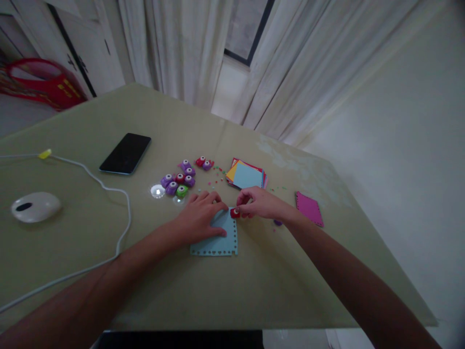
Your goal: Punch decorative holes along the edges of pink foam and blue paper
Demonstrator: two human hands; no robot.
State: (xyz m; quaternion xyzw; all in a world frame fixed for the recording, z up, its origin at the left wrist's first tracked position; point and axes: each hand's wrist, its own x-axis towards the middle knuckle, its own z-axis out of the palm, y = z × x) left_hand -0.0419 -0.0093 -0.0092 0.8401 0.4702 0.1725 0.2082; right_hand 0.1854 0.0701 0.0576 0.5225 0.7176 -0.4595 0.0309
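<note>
A light blue card (214, 245) lies on the table in front of me, with small punched holes along its right and bottom edges. My left hand (203, 217) rests on it, fingers spread and thumb stretched across the surface. At the card's upper right corner sits a small red craft punch (235, 213) with an eye-like round spot. The fingers of my right hand (256, 203) pinch this punch from the right side. Partly hidden by my right wrist, a purple punch (278, 222) lies on the table.
Several purple, red and green punches (180, 178) cluster beyond my left hand, near tiny paper bits. A stack of coloured cards (248, 175) lies behind my right hand, a magenta card (309, 208) to the right. Leftward are a black tablet (126, 153), a white cable (128, 208) and a white mouse-like device (36, 207).
</note>
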